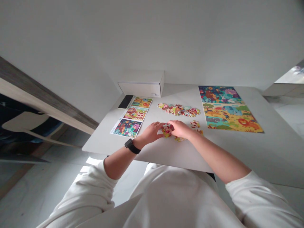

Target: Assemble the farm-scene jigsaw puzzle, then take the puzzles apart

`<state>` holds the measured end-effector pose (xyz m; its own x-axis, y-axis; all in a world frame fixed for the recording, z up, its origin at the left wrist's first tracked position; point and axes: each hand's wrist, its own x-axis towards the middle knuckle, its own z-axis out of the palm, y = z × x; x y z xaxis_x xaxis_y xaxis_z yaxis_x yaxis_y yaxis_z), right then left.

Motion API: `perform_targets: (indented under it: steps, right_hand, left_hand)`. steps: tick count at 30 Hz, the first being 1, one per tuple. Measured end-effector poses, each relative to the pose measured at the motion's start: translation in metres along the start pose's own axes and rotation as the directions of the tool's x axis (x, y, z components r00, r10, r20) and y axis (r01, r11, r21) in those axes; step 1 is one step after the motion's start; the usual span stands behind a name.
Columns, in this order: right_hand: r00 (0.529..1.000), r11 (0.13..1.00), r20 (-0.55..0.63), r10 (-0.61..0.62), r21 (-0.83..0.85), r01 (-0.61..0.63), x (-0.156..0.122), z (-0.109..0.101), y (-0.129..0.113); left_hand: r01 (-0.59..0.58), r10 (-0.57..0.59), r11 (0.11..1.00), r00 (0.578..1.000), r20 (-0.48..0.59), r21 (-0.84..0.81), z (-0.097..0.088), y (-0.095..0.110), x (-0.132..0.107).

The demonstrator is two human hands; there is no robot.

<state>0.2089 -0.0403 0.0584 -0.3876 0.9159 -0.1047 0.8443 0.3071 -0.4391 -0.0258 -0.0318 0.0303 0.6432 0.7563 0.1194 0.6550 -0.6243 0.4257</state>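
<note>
Both hands rest over a small cluster of red, white and yellow jigsaw puzzle pieces point(167, 130) near the table's front. My left hand point(153, 131), with a black watch on its wrist, curves its fingers at the cluster's left side. From the right, my right hand point(179, 129) closes its fingers down on the same pieces; the fingertips partly cover them. Which single piece each hand grips is too small to tell. More loose puzzle pieces point(196, 125) lie just right of my right hand, and a longer heap of pieces point(179, 110) is spread behind the hands.
At the right lie two assembled puzzles, a dark forest scene point(218, 95) and a yellow animal scene point(230, 117). A picture sheet point(135, 113) with three scenes lies left, beside a black phone point(125, 101). A white box point(140, 87) stands against the wall.
</note>
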Motion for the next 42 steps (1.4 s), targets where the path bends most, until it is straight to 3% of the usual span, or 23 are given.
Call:
perform_targets:
  steps: [6,11,17,21,25,30,33,36,39,42]
  right_hand:
    - [0.985,0.982,0.045,0.167,0.087,-0.170,0.002,-0.010,-0.005]
    - [0.975,0.940,0.140,0.173,0.274,-0.206,0.009,-0.011,-0.003]
    - [0.975,0.822,0.182,0.128,0.530,-0.207,0.009,-0.006,0.006]
    - [0.992,0.864,0.071,0.101,0.489,-0.123,-0.001,-0.010,0.023]
    - [0.989,0.908,-0.046,0.138,0.404,-0.108,-0.021,-0.024,0.056]
    - [0.967,0.922,-0.109,0.230,0.344,-0.180,-0.052,-0.043,0.093]
    - [0.956,0.938,-0.136,0.261,0.268,-0.218,-0.068,-0.049,0.106]
    - [0.961,0.963,-0.126,0.246,0.146,-0.228,-0.081,-0.048,0.112]
    - [0.971,0.974,-0.087,0.224,0.049,-0.221,-0.089,-0.045,0.113]
    - [0.972,0.973,-0.079,0.221,-0.040,-0.225,-0.092,-0.044,0.112]
  left_hand:
    - [-0.001,0.000,1.000,1.000,0.023,0.024,-0.002,0.006,0.001]
    - [0.013,-0.014,0.999,1.000,0.017,0.050,0.000,0.013,0.006]
    - [0.056,-0.054,0.985,0.998,0.011,-0.162,-0.001,0.015,0.006]
    - [0.160,-0.153,0.930,0.987,0.047,-0.332,0.000,0.007,0.010]
    - [0.281,-0.320,0.822,0.947,0.006,-0.495,-0.004,-0.016,0.036]
    - [0.336,-0.494,0.682,0.866,-0.071,-0.649,-0.026,-0.047,0.101]
    - [0.379,-0.552,0.690,0.826,-0.110,-0.617,-0.033,-0.053,0.144]
    - [0.406,-0.515,0.806,0.840,-0.171,-0.431,-0.031,-0.052,0.174]
    - [0.406,-0.478,0.863,0.849,-0.224,-0.299,-0.028,-0.044,0.184]
    - [0.342,-0.356,0.934,0.860,-0.365,-0.102,-0.030,-0.027,0.170]
